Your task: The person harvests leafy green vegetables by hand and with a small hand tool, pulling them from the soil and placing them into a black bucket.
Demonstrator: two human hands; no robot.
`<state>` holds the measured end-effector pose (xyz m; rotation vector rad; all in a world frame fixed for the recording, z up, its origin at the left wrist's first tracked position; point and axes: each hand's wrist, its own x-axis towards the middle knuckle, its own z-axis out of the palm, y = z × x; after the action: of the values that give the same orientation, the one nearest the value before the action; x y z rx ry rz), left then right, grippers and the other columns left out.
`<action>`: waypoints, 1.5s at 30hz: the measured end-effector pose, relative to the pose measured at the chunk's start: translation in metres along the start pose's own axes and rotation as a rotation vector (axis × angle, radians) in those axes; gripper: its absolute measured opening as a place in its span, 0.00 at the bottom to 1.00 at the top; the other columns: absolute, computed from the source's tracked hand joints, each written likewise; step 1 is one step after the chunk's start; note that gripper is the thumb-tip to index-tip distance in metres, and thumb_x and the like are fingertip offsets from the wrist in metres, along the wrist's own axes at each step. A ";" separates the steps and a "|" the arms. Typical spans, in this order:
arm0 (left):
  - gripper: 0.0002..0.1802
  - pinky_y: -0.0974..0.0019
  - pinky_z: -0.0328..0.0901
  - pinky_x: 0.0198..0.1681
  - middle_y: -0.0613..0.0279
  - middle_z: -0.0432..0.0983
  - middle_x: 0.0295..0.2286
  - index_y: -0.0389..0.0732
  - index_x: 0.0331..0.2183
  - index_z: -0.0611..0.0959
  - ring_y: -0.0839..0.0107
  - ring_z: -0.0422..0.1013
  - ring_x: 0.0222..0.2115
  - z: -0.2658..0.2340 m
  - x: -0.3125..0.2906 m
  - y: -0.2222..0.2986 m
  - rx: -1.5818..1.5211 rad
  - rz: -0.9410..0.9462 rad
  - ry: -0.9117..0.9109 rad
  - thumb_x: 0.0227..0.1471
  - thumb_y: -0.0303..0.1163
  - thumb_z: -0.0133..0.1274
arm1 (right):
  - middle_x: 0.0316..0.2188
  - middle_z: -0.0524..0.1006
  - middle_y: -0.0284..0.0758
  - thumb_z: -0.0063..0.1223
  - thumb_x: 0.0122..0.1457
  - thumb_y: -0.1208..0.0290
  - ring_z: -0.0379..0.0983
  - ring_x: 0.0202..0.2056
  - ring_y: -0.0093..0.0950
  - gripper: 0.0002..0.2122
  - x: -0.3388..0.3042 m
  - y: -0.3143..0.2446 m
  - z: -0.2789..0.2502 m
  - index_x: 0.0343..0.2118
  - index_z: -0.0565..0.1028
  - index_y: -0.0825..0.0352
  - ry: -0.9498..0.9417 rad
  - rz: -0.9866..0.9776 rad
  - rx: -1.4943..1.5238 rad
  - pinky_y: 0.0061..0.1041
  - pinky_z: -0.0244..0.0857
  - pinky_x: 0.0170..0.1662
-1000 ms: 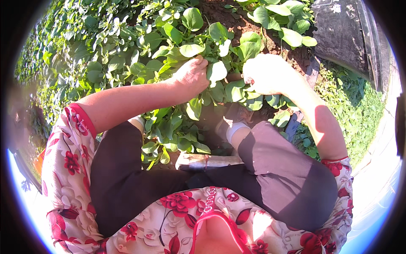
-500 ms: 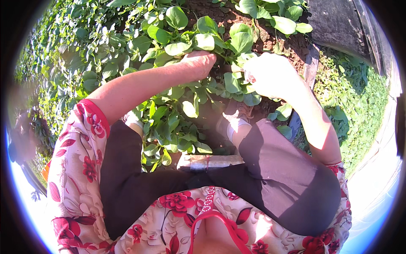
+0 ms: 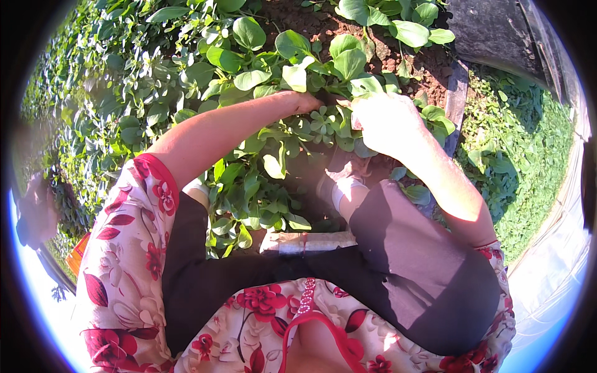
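Observation:
Leafy green plants with broad rounded leaves stand before me in reddish soil. My left hand reaches in among their stems, its fingers mostly hidden by leaves and shade. Close by on the right, my right hand is curled, palm side toward the left hand, with a finger or thumb stretching toward it. Strong sunlight bleaches its back, and what it holds, if anything, cannot be made out. Small-leaved weeds show just below and between the two hands.
I sit low on a pale, bound bundle-like seat, knees apart, with a shoe among the plants. A wooden edging board borders the bed at right. Beyond it lie dark sheeting and low green growth. Something orange is at far left.
My right hand has moved slightly down and left, closer to the left hand. The left hand has gone deeper among the stems, so less of it shows.

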<state>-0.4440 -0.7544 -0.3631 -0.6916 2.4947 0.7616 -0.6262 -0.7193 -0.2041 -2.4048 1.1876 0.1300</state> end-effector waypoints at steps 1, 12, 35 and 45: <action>0.15 0.51 0.67 0.39 0.52 0.76 0.32 0.34 0.34 0.80 0.54 0.72 0.36 0.002 0.002 -0.001 0.033 0.013 -0.022 0.40 0.29 0.51 | 0.20 0.76 0.36 0.49 0.42 0.74 0.74 0.26 0.34 0.04 0.001 0.003 0.000 0.22 0.75 0.63 0.016 -0.014 0.002 0.32 0.68 0.30; 0.16 0.51 0.66 0.42 0.55 0.76 0.34 0.35 0.35 0.80 0.55 0.72 0.37 0.036 -0.002 -0.005 0.466 0.179 -0.119 0.40 0.30 0.52 | 0.20 0.76 0.36 0.52 0.39 0.78 0.75 0.27 0.34 0.05 0.048 0.043 0.002 0.23 0.75 0.63 -0.330 -0.121 0.032 0.30 0.69 0.32; 0.18 0.55 0.64 0.45 0.59 0.75 0.40 0.42 0.42 0.77 0.61 0.71 0.40 0.048 -0.041 -0.003 0.536 0.311 -0.223 0.48 0.34 0.44 | 0.18 0.74 0.38 0.51 0.43 0.73 0.73 0.23 0.33 0.03 -0.001 -0.014 -0.039 0.20 0.75 0.65 -0.046 -0.096 0.182 0.31 0.65 0.27; 0.47 0.63 0.64 0.49 0.60 0.69 0.49 0.47 0.52 0.70 0.66 0.67 0.48 -0.028 -0.073 0.040 -0.777 -0.464 -0.226 0.34 0.64 0.55 | 0.16 0.73 0.37 0.52 0.43 0.73 0.73 0.23 0.33 0.03 -0.004 -0.010 -0.023 0.18 0.75 0.65 -0.008 -0.124 0.365 0.30 0.66 0.27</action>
<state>-0.4167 -0.7184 -0.2877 -1.2909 1.6843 1.5199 -0.6240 -0.7210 -0.1794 -2.1439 0.9603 -0.1075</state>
